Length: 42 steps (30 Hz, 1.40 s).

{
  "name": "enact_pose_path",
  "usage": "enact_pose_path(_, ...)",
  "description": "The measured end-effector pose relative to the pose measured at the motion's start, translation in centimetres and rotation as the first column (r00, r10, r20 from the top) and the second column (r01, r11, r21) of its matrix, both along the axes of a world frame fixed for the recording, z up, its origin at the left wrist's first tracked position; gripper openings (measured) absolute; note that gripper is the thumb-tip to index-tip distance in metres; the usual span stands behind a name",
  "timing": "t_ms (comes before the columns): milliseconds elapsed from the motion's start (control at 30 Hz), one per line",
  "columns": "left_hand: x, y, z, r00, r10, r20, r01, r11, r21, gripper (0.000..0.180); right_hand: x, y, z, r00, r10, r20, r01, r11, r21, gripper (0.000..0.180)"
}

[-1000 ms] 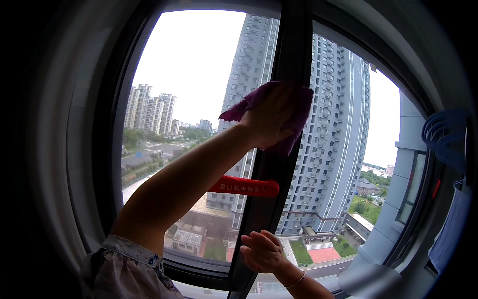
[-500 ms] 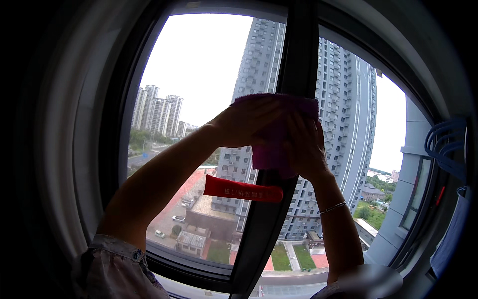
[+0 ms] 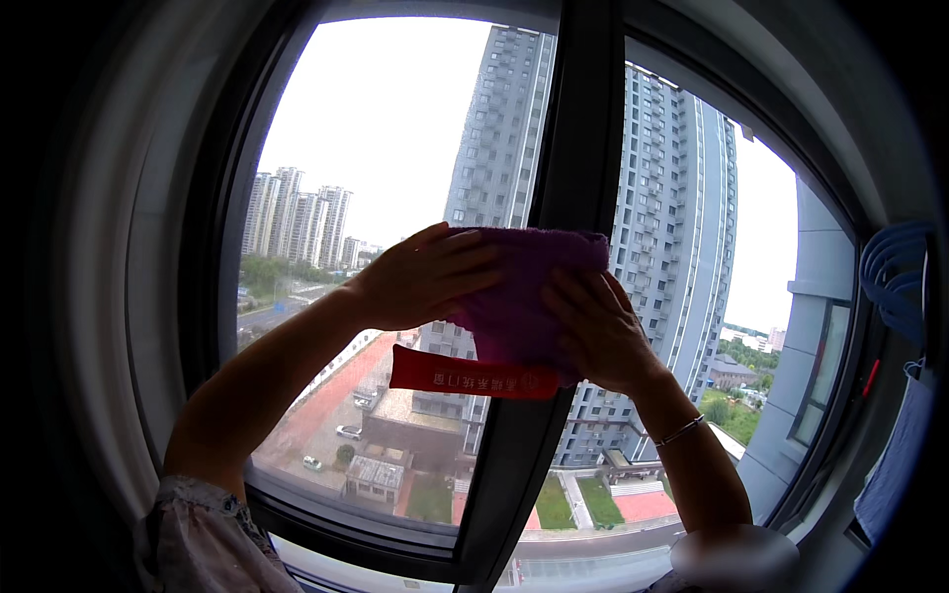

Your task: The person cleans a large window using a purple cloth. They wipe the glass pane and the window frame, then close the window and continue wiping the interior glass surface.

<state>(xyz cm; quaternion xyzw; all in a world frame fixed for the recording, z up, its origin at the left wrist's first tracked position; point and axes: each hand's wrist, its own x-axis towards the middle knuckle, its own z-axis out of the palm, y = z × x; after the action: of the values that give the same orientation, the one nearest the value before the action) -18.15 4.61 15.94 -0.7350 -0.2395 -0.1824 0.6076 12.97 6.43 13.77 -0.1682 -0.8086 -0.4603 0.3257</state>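
A purple cloth [image 3: 519, 272] lies bunched against the dark upright window post [image 3: 581, 128], just above the window handle. My left hand [image 3: 425, 277] holds its left part, with long fingers laid over the cloth. On the right part, my right hand [image 3: 605, 331] grips it with the fingers bent slightly and pointing up and left. Below the cloth, the handle in a red printed cover [image 3: 474, 376] sticks out to the left. The cloth's lower edge comes close to the cover's right end.
Glass panes stand on both sides of the post, with tall buildings [image 3: 672, 217] outside. Blue hangers [image 3: 895, 282] and a light blue cloth [image 3: 895, 455] hang at the right. A small red stick-like thing [image 3: 871, 379] is beside them. The dark lower window frame [image 3: 346, 524] runs beneath my arms.
Both hands have moved down along the post with the purple cloth, closer to the red-covered handle. My left hand has also shifted left, and the cloth looks more spread between the hands.
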Motion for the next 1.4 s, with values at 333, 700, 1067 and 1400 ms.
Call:
enact_pose_path(333,-1.8,-1.0,-2.4,0.994,0.039,0.105,-0.042,0.999,0.021,0.056,-1.7,0.5,1.7,0.997,0.028,0.069,-0.037,0.990,0.137,0.060)
enact_pose_path(700,1.0,-0.6,-11.9,0.932,-0.097,0.348,0.118,0.992,-0.041,0.054,-1.1,0.9,1.3,0.982,0.006,0.189,-0.040,0.983,0.180,0.048)
enact_pose_path(1067,3.6,0.3,-14.2,0.816,-0.013,0.577,0.351,0.805,-0.478,0.038,-0.6,1.4,-11.0,0.907,-0.183,-0.379,0.103,0.970,-0.221,0.067)
enact_pose_path(1400,4.1,-2.3,-20.6,0.749,-0.097,0.656,0.361,0.890,-0.280,0.051,-1.1,1.7,-20.7,0.879,0.070,-0.472,-0.123,0.989,-0.081,0.048)
